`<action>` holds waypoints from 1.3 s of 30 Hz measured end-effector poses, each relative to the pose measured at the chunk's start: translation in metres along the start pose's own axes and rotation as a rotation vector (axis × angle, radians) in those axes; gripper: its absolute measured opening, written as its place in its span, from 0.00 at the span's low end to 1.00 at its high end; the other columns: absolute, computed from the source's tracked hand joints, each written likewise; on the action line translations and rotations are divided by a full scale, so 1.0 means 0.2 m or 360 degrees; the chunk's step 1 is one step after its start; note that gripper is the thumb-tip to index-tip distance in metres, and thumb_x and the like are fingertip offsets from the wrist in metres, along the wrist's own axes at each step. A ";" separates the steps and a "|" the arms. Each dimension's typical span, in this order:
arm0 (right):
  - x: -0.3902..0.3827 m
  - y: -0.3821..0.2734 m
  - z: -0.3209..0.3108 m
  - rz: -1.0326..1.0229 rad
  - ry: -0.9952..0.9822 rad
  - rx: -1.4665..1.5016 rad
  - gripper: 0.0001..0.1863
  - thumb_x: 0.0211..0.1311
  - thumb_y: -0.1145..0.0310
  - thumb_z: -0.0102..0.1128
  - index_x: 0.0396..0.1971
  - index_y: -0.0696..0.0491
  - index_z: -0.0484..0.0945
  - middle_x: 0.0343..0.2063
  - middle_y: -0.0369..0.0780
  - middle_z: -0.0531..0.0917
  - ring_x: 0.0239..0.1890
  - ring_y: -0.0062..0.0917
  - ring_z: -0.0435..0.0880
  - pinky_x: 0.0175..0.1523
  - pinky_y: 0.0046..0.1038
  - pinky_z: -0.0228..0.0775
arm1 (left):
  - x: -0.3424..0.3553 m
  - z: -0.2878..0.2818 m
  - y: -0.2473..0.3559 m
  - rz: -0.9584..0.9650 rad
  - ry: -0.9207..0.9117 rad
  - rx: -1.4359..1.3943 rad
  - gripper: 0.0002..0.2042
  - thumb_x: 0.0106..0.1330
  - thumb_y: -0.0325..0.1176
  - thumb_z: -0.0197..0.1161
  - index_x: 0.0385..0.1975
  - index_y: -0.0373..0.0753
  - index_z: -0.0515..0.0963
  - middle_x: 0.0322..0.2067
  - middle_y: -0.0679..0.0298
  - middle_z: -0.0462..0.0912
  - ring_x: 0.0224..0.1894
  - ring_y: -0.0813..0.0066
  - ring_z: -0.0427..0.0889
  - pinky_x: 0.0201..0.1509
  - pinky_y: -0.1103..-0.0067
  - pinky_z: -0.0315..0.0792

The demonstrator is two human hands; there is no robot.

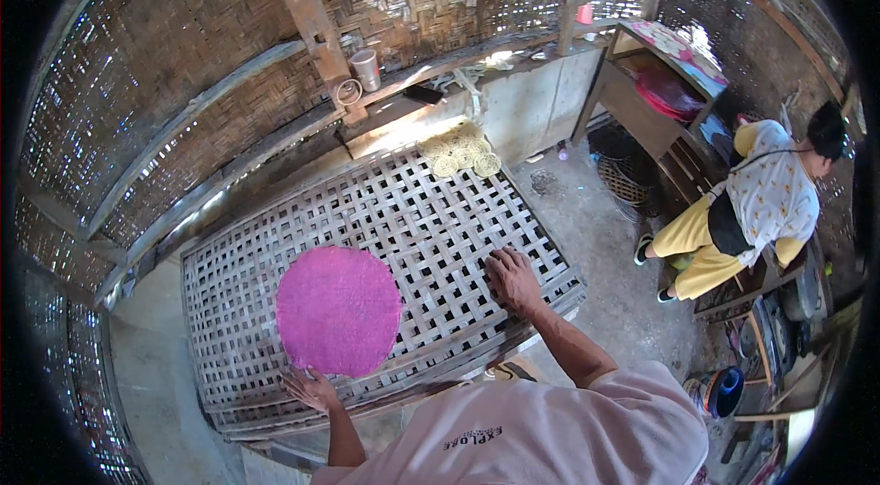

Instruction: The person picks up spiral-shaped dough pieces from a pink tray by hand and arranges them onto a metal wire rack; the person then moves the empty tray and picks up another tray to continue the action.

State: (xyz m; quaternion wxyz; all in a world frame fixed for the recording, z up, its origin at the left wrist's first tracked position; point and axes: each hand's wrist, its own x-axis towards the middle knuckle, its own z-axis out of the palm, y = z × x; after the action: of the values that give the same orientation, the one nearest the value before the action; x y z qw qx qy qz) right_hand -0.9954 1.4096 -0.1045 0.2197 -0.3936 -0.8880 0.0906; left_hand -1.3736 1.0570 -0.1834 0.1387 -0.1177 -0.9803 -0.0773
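Note:
A flat, round, bright pink sheet (339,312) with a slightly ragged rim lies on a slatted woven bamboo lattice (431,247); I cannot tell what it is made of. At its lower left edge is my left hand (314,390), fingers spread and stretched out, touching or very near the rim. Apart from the sheet, to its right, my right hand (514,281) rests on the lattice near the right edge, its fingers slightly bent and holding nothing visible. Several pale yellow coiled rounds (461,151) sit together at the lattice's far right corner.
A wooden ledge (403,82) along the woven wall carries a cup (366,70) and a dark flat object (423,94). Beyond the lattice at right stand a wooden cabinet (632,104) and dark woven baskets (623,178). Another person (765,196) in yellow trousers bends over at far right.

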 end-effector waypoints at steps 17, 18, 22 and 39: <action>-0.03 -0.22 0.10 0.0155 0.0209 -0.0116 0.16 0.58 0.63 0.57 0.45 0.51 0.75 0.50 0.40 0.76 0.58 0.35 0.70 0.62 0.37 0.59 | 0.05 -0.08 -0.05 -0.0121 0.0003 -0.0046 0.25 0.70 0.46 0.49 0.63 0.41 0.69 0.69 0.49 0.58 0.70 0.50 0.58 0.72 0.57 0.55; -0.03 -0.22 0.10 0.0205 0.0174 -0.0084 0.16 0.59 0.63 0.57 0.46 0.51 0.75 0.51 0.41 0.76 0.58 0.36 0.70 0.62 0.38 0.59 | 0.06 -0.09 -0.04 -0.0096 -0.0002 -0.0037 0.25 0.69 0.45 0.49 0.63 0.40 0.69 0.69 0.49 0.58 0.70 0.50 0.58 0.71 0.56 0.55; -0.06 -0.26 0.12 0.0480 0.0287 -0.0238 0.22 0.62 0.58 0.55 0.53 0.54 0.71 0.57 0.47 0.71 0.61 0.40 0.68 0.65 0.42 0.55 | 0.07 -0.12 -0.08 -0.0108 0.0020 -0.0095 0.25 0.66 0.43 0.53 0.62 0.40 0.70 0.68 0.49 0.59 0.70 0.50 0.58 0.71 0.55 0.55; 0.02 -0.43 0.16 0.1037 0.0015 -0.0476 0.34 0.64 0.48 0.47 0.64 0.54 0.65 0.68 0.46 0.62 0.71 0.42 0.54 0.72 0.51 0.37 | 0.17 -0.03 -0.18 -0.0134 0.0043 -0.0248 0.28 0.58 0.39 0.52 0.60 0.35 0.71 0.69 0.48 0.57 0.71 0.50 0.55 0.74 0.56 0.51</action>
State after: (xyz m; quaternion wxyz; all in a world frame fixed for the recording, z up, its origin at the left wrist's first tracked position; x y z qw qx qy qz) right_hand -1.0701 1.3547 -0.1036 0.1233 -0.6842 -0.7184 0.0231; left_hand -1.4135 1.0295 -0.1726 0.1391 -0.0859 -0.9734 -0.1608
